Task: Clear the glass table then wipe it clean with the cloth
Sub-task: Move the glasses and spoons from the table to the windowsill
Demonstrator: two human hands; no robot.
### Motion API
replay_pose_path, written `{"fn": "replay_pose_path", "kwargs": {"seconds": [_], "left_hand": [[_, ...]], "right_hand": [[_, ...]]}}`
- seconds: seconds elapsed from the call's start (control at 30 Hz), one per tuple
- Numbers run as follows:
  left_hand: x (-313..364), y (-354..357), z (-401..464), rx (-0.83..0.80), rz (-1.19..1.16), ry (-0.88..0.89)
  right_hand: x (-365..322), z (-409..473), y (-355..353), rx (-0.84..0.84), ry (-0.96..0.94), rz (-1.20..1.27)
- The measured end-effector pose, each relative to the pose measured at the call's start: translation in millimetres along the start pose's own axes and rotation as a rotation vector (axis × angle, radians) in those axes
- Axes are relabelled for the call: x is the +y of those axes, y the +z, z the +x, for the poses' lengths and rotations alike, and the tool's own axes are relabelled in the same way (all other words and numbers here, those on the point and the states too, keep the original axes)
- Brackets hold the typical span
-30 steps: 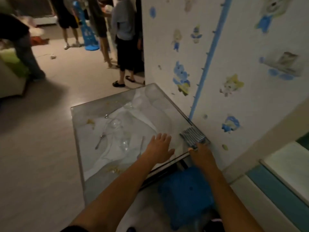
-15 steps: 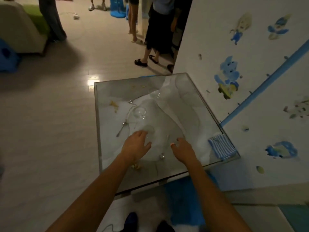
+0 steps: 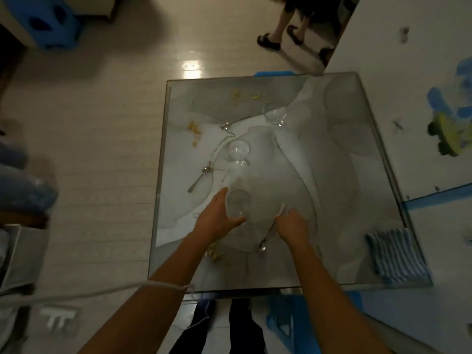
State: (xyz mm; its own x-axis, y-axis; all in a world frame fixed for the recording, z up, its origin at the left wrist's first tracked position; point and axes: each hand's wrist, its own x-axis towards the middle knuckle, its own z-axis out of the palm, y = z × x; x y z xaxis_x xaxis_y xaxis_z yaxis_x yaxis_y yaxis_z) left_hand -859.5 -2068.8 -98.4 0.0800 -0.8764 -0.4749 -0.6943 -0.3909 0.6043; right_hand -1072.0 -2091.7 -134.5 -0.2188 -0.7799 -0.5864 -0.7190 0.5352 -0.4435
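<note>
A square glass table (image 3: 357, 251) stands against a wall. My left hand (image 3: 217, 218) curls round a clear drinking glass (image 3: 238, 204) near the table's front middle. My right hand (image 3: 291, 226) pinches the handle of a metal spoon (image 3: 264, 242) just right of that glass. A second glass (image 3: 237, 152) stands at the centre and a third glass (image 3: 274, 114) further back. Another spoon (image 3: 199, 178) lies at the left, and a small spoon (image 3: 224, 127) behind it. A blue-and-white striped cloth (image 3: 396, 254) lies at the front right corner. Yellow crumbs (image 3: 194, 129) dot the glass.
The wall with cartoon stickers (image 3: 444, 134) runs along the table's right side. A blue stool (image 3: 283, 325) sits under the near right edge. A person's feet (image 3: 281, 37) stand beyond the far edge. A blue plastic object (image 3: 46, 19) is at the far left on the floor.
The view has tilted down over the table. My left hand closed round the nearest glass. My right hand moved from the bare glass top onto the spoon handle.
</note>
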Motion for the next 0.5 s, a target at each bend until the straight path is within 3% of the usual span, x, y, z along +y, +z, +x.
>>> {"fn": "replay_pose_path", "kwargs": {"seconds": [0.5], "left_hand": [[-1.8, 9.5, 18.1, 0.012, -0.047, -0.013]], "right_hand": [[7.1, 52.9, 33.5, -0.008, 0.087, -0.023]]}}
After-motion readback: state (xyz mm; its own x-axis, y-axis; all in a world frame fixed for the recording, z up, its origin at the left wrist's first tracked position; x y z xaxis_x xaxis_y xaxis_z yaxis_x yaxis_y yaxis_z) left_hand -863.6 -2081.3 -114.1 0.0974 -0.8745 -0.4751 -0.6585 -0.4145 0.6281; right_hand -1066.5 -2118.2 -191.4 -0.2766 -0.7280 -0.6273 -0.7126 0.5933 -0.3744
